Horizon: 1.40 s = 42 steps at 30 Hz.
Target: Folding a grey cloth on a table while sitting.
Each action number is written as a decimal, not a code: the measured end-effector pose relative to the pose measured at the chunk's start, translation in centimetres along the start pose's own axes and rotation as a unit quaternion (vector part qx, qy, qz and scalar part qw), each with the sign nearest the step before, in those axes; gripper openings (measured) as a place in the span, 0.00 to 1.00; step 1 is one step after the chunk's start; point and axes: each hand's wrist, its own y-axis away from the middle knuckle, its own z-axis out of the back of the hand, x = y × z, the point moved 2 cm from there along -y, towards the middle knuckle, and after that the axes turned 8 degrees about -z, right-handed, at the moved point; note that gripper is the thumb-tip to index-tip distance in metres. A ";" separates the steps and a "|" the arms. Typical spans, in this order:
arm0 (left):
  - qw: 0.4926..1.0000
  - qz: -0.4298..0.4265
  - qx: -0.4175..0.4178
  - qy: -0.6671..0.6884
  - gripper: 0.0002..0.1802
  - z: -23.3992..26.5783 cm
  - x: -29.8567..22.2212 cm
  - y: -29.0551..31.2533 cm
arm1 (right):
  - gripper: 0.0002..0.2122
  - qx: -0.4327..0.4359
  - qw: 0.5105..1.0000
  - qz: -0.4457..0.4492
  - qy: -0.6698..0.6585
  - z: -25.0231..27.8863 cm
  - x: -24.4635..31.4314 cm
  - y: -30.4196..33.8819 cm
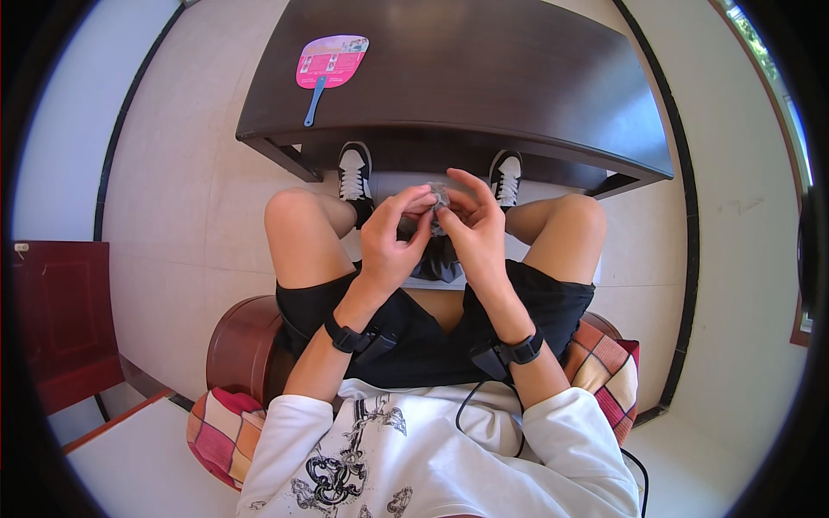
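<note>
My left hand [395,235] and my right hand [477,231] meet in front of me, between my knees. Both are closed, with thumbs and fingers pinching a small greyish, crumpled-looking piece [439,193] that is partly see-through. Its kind is hard to make out, since my fingertips cover much of it. The right index finger sticks up and away from the pinch. Below the hands, between my legs, lies a dark, wrinkled, bag-like thing [439,262], partly hidden by my hands and wrists.
A dark brown table [466,69] stands ahead, its near edge beyond my shoes. On its left part lies a pink hand fan [332,62] with a blue handle. I sit on a brown seat [246,345] with a checked cover [596,367]. A dark red cabinet door [65,324] is at left.
</note>
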 end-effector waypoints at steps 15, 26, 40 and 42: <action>0.997 0.017 0.046 -0.051 0.29 -0.4 0.6 -0.6 | 0.20 0.054 0.980 0.063 0.181 1.9 1.8 -1.0; 0.959 0.218 0.109 0.146 0.18 -0.3 1.3 0.3 | 0.17 0.123 0.977 0.041 0.168 3.3 3.9 -1.2; 0.975 0.188 0.115 -0.013 0.11 -0.5 1.6 0.0 | 0.12 0.088 0.991 0.046 0.086 3.7 5.1 -1.3; 0.987 0.160 0.003 0.026 0.15 -0.4 1.8 0.1 | 0.12 0.082 0.997 -0.004 0.013 3.5 5.9 -1.1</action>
